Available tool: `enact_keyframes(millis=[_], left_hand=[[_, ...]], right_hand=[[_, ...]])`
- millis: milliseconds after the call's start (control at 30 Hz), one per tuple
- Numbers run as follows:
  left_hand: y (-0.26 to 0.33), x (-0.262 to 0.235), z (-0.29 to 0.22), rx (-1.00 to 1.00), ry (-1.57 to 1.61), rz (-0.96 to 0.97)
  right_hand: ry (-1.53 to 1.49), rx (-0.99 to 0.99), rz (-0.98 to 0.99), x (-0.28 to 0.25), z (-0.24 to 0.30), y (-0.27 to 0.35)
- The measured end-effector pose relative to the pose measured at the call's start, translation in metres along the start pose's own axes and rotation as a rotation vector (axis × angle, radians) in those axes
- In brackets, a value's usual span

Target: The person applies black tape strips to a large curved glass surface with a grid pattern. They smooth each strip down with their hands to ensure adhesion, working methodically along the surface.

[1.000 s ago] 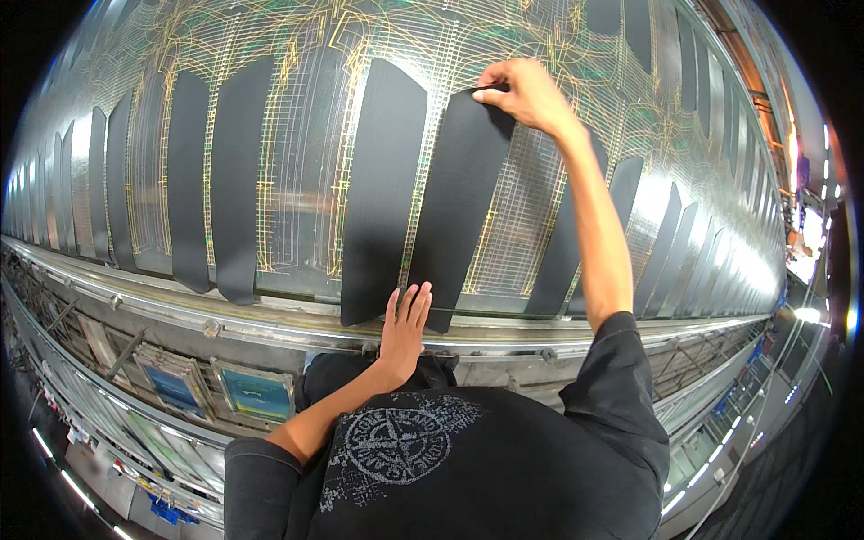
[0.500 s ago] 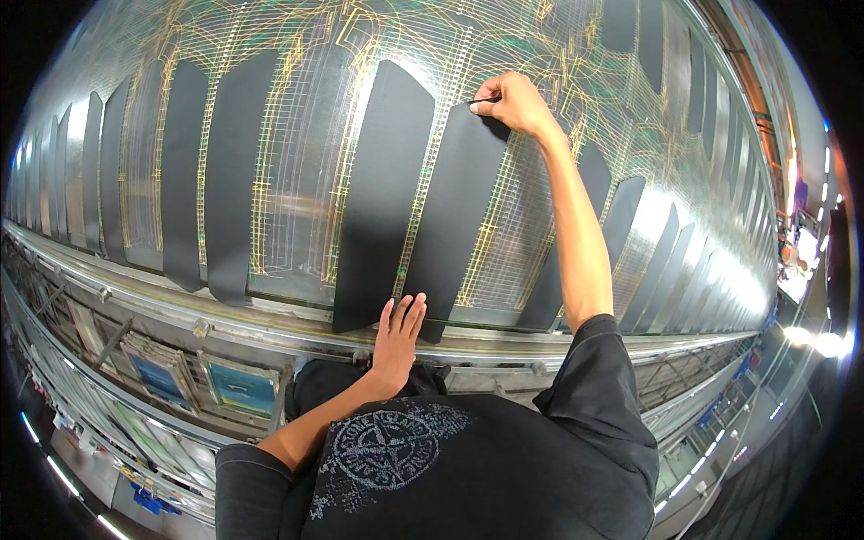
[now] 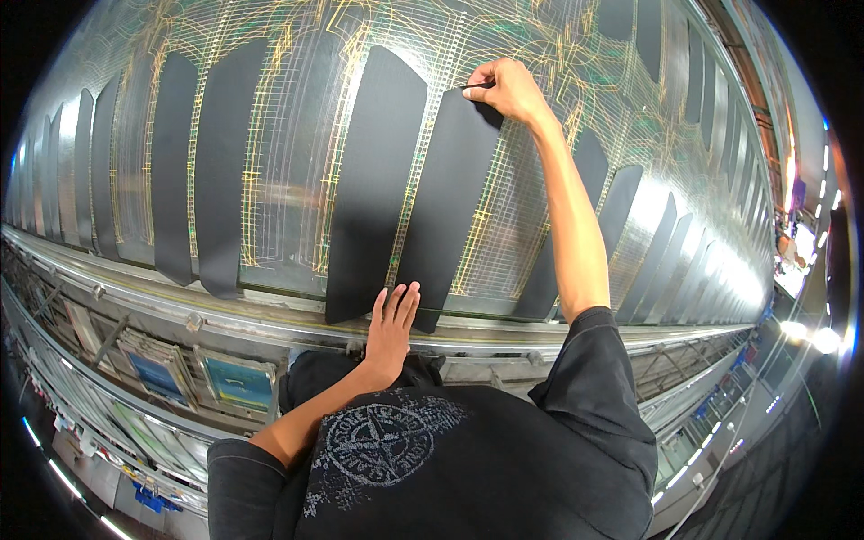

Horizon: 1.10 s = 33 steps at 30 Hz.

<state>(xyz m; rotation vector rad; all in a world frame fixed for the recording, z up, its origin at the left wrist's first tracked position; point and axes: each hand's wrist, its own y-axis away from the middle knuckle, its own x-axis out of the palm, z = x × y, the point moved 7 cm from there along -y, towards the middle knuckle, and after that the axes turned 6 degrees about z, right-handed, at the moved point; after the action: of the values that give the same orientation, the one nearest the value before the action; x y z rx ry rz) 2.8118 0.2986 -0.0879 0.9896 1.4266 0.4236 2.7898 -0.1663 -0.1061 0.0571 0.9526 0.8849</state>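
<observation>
Two long dark fabric panels lie side by side on a shiny table covered in yellow, green and white marking lines. My right hand reaches to the far end of the right-hand panel and pinches its top edge, slightly lifted there, between thumb and fingers. At the near end my left hand is stretched out, fingers slightly apart, its fingertips by the gap between that panel and the left-hand panel. Whether the left fingertips press on the cloth is hard to tell. Both panels' near ends hang to the table edge.
More dark panels lie in pairs to the left, and others to the right and far right. A metal rail runs along the near table edge. Below it, framed screens stand on a lower rack.
The view has shifted slightly, so the table appears a little higher. Both hands keep their places on the panel: the right pinching its far end, the left at its near end.
</observation>
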Motion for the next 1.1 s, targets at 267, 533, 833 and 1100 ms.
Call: enact_keyframes(millis=[267,533,833,1100], left_hand=[[0.000,0.002,-0.003,0.000,-0.041,0.051],[0.002,0.000,0.000,0.023,0.040,-0.067],[0.008,-0.007,0.008,0.107,0.162,-0.222],[0.073,-0.026,0.073,0.357,1.066,-0.225]], right_hand=[[0.223,-0.005,-0.120,0.002,0.008,0.015],[0.457,-0.219,-0.391,0.086,0.012,0.065],[0.354,-0.201,-0.188,0.186,0.075,0.192],[0.353,-0.100,-0.090,0.260,0.089,0.300]])
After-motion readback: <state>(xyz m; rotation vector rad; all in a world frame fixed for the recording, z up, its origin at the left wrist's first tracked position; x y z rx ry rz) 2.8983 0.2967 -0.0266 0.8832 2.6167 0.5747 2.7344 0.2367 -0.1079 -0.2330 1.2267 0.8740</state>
